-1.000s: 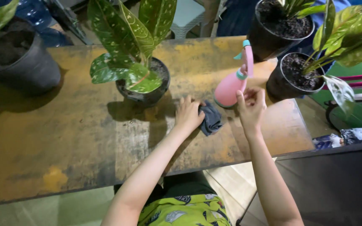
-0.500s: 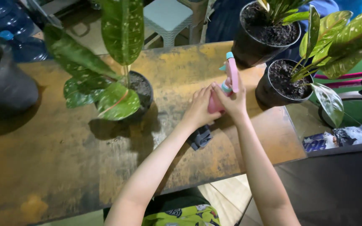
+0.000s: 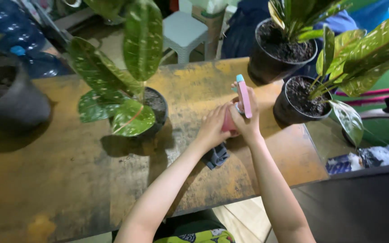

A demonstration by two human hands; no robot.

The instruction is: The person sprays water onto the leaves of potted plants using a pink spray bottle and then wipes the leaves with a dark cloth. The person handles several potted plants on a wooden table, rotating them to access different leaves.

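Both my hands hold a pink spray bottle [image 3: 242, 96] with a teal nozzle above the worn yellow table [image 3: 68, 180]. My left hand [image 3: 212, 128] wraps the bottle's pink body from the left. My right hand [image 3: 247, 121] grips its neck and trigger head. A dark grey cloth [image 3: 217, 156] lies on the table just under my left wrist. A black pot with a spotted green plant [image 3: 127, 96] stands to the left of my hands.
Two black pots with leafy plants [image 3: 300, 96] [image 3: 280, 45] stand at the table's right end. A large dark pot [image 3: 10, 99] sits at the far left. A white stool [image 3: 185, 31] and blue water jugs [image 3: 5, 22] are beyond the table.
My left hand left the grey cloth and joined my right hand on the spray bottle. The bottle has been lifted off the table.
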